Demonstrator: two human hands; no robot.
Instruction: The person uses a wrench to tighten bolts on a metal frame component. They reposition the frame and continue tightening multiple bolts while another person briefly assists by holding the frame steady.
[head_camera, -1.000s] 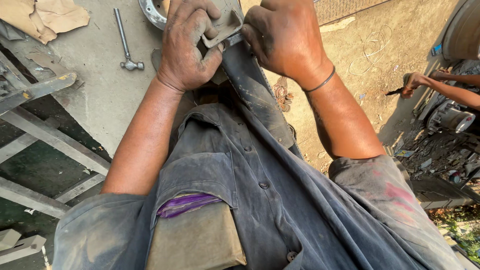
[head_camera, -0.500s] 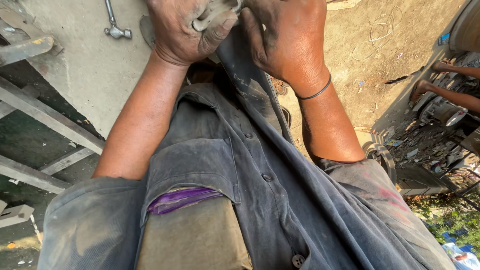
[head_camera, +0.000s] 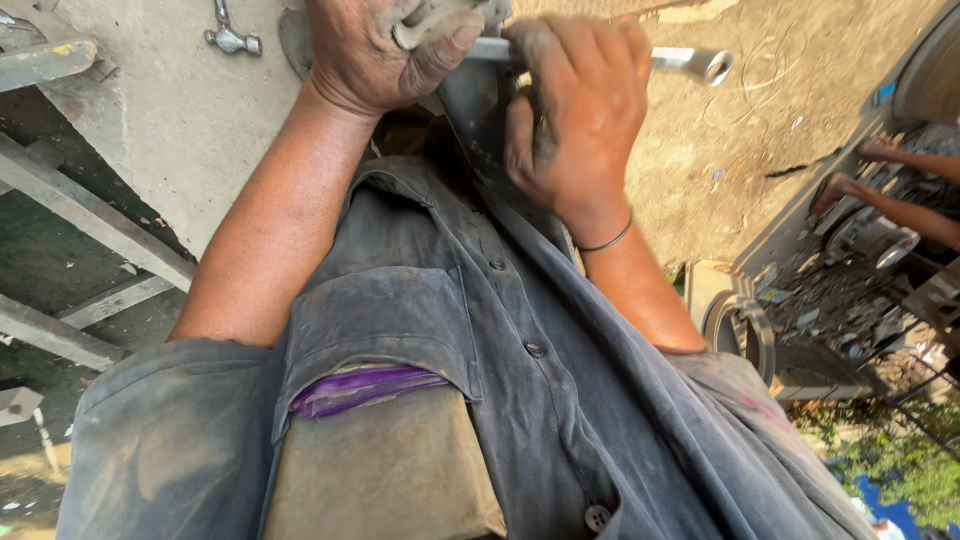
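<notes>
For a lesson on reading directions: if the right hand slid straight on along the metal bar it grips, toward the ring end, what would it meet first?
The right hand would reach the ring end of the wrench; beyond that only bare dirt ground shows, though depth is unclear.

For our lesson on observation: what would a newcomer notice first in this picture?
Two grimy hands at the top: the right hand grips a shiny metal wrench, while the left hand clasps a part beside it. Below them, a dusty grey shirt fills the frame, a purple scrap peeking from its pocket.
</notes>
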